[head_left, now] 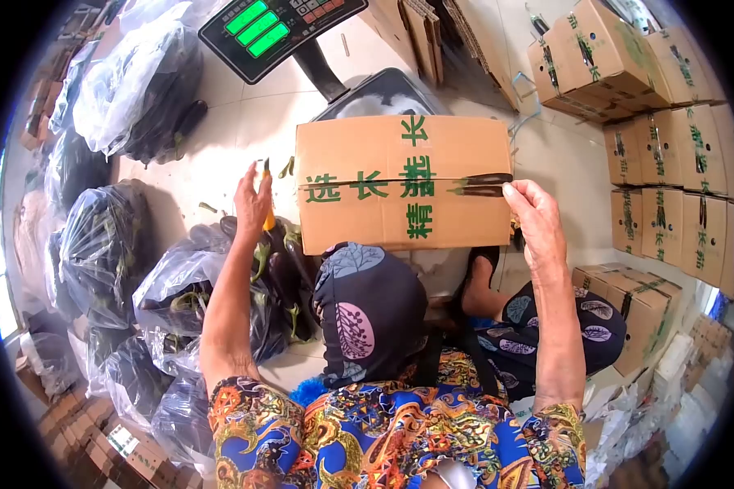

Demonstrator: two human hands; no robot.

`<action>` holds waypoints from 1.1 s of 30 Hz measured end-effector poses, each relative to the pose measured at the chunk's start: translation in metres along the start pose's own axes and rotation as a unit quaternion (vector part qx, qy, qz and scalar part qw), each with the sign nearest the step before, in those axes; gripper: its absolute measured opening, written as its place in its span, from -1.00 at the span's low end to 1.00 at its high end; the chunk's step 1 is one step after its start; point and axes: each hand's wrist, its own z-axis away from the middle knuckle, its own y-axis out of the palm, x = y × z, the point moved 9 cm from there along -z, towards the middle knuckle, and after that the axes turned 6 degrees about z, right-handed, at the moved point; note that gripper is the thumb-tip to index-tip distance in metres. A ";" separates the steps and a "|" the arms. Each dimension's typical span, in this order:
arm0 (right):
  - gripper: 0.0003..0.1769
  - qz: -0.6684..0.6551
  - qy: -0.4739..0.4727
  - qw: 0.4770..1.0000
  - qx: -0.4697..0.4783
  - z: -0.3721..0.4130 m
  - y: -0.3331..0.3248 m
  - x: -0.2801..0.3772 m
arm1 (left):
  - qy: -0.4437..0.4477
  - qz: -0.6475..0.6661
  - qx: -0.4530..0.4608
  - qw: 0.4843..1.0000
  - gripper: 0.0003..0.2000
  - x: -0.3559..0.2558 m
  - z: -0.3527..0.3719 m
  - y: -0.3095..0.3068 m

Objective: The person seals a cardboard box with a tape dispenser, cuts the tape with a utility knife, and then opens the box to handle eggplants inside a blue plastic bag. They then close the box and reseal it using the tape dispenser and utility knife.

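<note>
A closed cardboard box (359,147) with green printed characters lies in front of my knees, on top of the platform scale (387,91). A dark eggplant-like print runs along its centre seam at the right end. My right hand (538,220) grips the right edge of the box, thumb at the end of the seam. To the left of the box, my left hand (251,200) holds a slim yellow-orange knife (268,191) with a dark tip pointing away from me. Loose eggplants (284,273) lie just below that hand.
The scale's display (257,28) glows green at the top. Clear plastic bags of eggplants (102,244) crowd the left side. Stacked cardboard boxes (669,147) line the right, with another box (628,306) lower down. Flattened cardboard (465,49) leans at the back.
</note>
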 end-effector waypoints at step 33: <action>-0.94 0.017 -0.072 0.991 0.116 0.036 0.020 0.037 | 0.476 -0.090 0.278 0.829 -0.39 -0.388 0.037 0.144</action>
